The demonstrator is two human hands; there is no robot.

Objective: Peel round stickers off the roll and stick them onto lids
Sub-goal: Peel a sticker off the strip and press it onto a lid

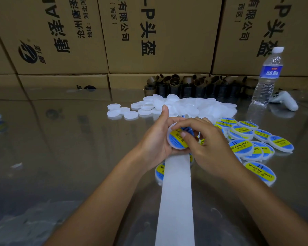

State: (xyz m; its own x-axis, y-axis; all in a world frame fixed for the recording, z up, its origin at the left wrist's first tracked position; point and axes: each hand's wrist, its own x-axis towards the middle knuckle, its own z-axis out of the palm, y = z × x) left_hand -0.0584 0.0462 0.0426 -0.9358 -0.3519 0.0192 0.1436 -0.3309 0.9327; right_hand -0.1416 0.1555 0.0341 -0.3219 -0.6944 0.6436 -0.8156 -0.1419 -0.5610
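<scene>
Lid [169,139], white and round, is held just above the counter [60,157] at the middle of the view. It is cupped in the left hand [156,139] with the thumb raised toward 12 o'clock, so that its face is tilted up for labelling. A blue-and-yellow sticker [175,140] is laid on that face and pressed down by the thumb of the right hand [208,144], whose fingers are curled over the lid's far edge, probably to smooth it flat. The white backing strip [176,192] is trailed from under the hands toward 6 o'clock, out of the way. Bare lids [194,107] are heaped at 12 o'clock, within reach for the next pick. Labelled lids [242,148] are spread at 3 o'clock, apart from the unlabelled stock. The present step is judged nearly done.
</scene>
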